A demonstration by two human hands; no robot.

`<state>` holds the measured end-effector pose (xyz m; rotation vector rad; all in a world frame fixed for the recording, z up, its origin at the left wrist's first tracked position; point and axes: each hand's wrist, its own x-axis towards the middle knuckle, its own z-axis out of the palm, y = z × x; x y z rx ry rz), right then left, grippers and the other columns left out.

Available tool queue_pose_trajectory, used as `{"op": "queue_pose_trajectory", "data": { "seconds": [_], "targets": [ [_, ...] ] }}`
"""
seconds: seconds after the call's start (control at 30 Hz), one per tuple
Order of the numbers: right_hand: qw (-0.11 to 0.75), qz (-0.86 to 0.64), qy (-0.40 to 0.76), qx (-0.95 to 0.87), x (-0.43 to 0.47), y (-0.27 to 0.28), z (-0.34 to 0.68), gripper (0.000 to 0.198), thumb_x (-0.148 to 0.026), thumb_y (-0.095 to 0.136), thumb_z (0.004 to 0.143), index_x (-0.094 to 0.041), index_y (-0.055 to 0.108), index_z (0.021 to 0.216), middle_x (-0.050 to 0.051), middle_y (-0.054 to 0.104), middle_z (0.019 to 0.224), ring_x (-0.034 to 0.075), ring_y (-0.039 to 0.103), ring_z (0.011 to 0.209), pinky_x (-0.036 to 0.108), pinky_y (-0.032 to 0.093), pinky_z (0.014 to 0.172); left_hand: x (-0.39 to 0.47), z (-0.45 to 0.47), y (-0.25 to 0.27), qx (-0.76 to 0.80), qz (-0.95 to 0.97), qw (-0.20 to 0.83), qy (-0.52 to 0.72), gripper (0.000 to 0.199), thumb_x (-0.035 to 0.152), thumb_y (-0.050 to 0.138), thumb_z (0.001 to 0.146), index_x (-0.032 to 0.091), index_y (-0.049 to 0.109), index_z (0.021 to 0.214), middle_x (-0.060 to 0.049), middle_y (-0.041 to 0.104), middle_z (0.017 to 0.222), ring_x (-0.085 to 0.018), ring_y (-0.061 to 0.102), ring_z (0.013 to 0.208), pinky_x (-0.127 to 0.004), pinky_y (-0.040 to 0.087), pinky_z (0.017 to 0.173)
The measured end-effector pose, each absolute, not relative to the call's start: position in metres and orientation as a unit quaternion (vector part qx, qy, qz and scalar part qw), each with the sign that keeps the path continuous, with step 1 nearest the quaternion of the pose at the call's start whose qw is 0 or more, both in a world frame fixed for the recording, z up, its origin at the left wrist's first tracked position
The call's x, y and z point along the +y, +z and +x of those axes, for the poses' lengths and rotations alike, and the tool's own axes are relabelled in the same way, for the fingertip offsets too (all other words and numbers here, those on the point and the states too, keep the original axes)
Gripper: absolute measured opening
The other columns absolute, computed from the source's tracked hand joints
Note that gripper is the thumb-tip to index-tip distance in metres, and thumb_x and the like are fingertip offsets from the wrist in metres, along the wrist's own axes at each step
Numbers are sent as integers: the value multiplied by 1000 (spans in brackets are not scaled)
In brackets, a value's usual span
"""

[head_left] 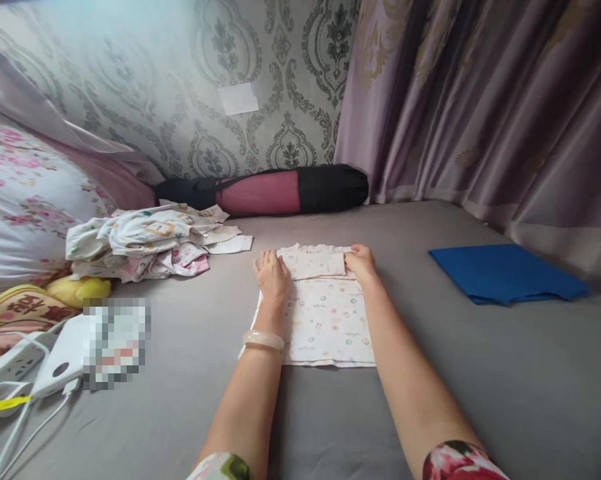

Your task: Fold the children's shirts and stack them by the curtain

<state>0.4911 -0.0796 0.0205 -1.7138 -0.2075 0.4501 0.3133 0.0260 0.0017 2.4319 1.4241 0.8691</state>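
Note:
A small white shirt with a fine coloured print [325,320] lies spread on the grey bed sheet in front of me, a paler sleeve-like piece [315,265] folded across its upper part. My left hand [271,275] rests on the shirt's upper left edge, fingers stretched out and lying on the cloth. At the upper right corner, my right hand [362,263] has its fingers curled round the fabric, closed on it; its fingertips are partly hidden. A pale bangle [263,340] circles my left wrist.
Crumpled small printed clothes [145,237] are heaped at the left. A folded blue cloth [505,273] lies at the right. A black and maroon long bag [260,192] stretches along the wall. Left front hold a power strip [13,363], cables and a white box-like device [60,360].

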Motion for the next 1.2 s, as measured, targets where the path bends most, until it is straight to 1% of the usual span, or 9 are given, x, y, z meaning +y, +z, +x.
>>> {"op": "queue_pose_trajectory", "data": {
  "seconds": [0.07, 0.17, 0.3, 0.37, 0.6, 0.7, 0.9, 1.03, 1.2],
  "targets": [
    [553, -806, 126, -169, -80, 24, 483, 47, -10, 53, 80, -13, 59, 126, 15, 65, 124, 26, 58, 119, 39, 45, 102, 21, 318, 4, 428, 847, 84, 303, 39, 23, 33, 97, 12, 55, 128, -16, 56, 138, -27, 40, 139, -47, 22, 118],
    [367, -859, 28, -358, -75, 25, 457, 49, -12, 37, 91, -11, 49, 138, 16, 52, 142, 25, 45, 134, 41, 30, 114, 15, 325, 3, 352, 893, 74, 270, 40, 24, 32, 98, 15, 52, 131, -12, 55, 141, -25, 39, 140, -45, 23, 118],
    [220, -835, 19, -504, -68, 17, 424, 50, -22, 28, 98, -17, 40, 147, 9, 35, 156, 25, 21, 147, 52, 11, 119, 12, 330, -2, 342, 915, 63, 206, 44, 25, 30, 99, 14, 49, 136, -11, 51, 145, -25, 38, 140, -46, 24, 118],
    [178, -835, 33, -520, -66, 13, 416, 51, -28, 25, 100, -19, 38, 149, 7, 31, 158, 25, 17, 148, 53, 8, 119, 12, 331, -3, 350, 916, 61, 184, 45, 27, 29, 99, 14, 48, 137, -12, 50, 145, -26, 39, 140, -46, 25, 118],
    [123, -844, 56, -520, -65, 9, 416, 55, -32, 20, 100, -19, 32, 152, 4, 25, 160, 24, 16, 148, 52, 8, 119, 13, 330, -5, 385, 910, 42, 146, 48, 33, 26, 100, 15, 50, 137, -12, 47, 148, -28, 36, 141, -46, 27, 116],
    [112, -848, 61, -515, -66, 9, 417, 56, -34, 19, 100, -20, 30, 153, 4, 23, 161, 23, 15, 148, 51, 8, 119, 14, 331, -4, 418, 896, 36, 146, 54, 38, 25, 99, 11, 48, 140, -16, 43, 150, -30, 35, 141, -47, 25, 117],
    [111, -884, 32, -452, -69, 5, 422, 59, -37, 21, 99, -12, 29, 153, 9, 19, 162, 27, 12, 149, 52, 8, 118, 18, 331, -5, 464, 874, 41, 135, 68, 47, 26, 97, -1, 38, 145, -24, 37, 151, -33, 30, 144, -47, 23, 117],
    [104, -890, 32, -442, -70, 5, 425, 60, -40, 21, 99, -14, 29, 153, 8, 19, 162, 29, 12, 148, 53, 9, 117, 20, 333, -9, 478, 867, 26, 138, 70, 50, 30, 96, 0, 40, 144, -27, 37, 150, -38, 28, 144, -48, 24, 116],
    [91, -893, 40, -439, -70, 5, 424, 61, -40, 20, 99, -14, 27, 154, 7, 16, 162, 29, 11, 148, 53, 9, 117, 22, 333, -8, 478, 870, 28, 118, 71, 51, 30, 95, 1, 39, 145, -27, 36, 151, -39, 27, 144, -47, 23, 116]
  ]
}}
